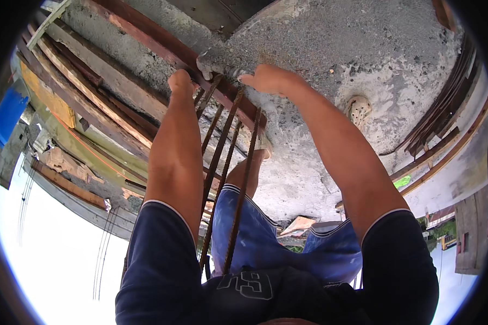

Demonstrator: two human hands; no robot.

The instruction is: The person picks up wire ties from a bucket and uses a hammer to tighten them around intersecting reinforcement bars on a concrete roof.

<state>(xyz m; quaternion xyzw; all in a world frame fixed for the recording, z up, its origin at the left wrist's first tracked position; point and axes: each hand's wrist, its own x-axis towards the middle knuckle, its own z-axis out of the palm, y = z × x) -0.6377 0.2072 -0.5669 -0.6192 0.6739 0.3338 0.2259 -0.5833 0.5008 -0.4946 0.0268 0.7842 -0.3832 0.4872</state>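
My right hand [268, 80] is closed around the handle end of what looks like a grey hammer [205, 64], its head above the reddish-brown beam [168, 53]. Against the left side of this beam, my left hand [181, 82] is curled with its fingers together. What it pinches, if anything, is hidden behind the hand. Several rusty reinforcing bars [220, 146] rise beside the beam's near end, between my forearms. Both arms reach forward, the hands a short way apart on either side of the hammer head.
Rough grey concrete [320, 49] spreads ahead and right, under my perforated light shoes [359, 110]. Long wooden planks [100, 116] run along the left, beside a drop-off. Dark thin bars [444, 103] lie bundled at the right edge. A blue sheet [8, 115] shows far left.
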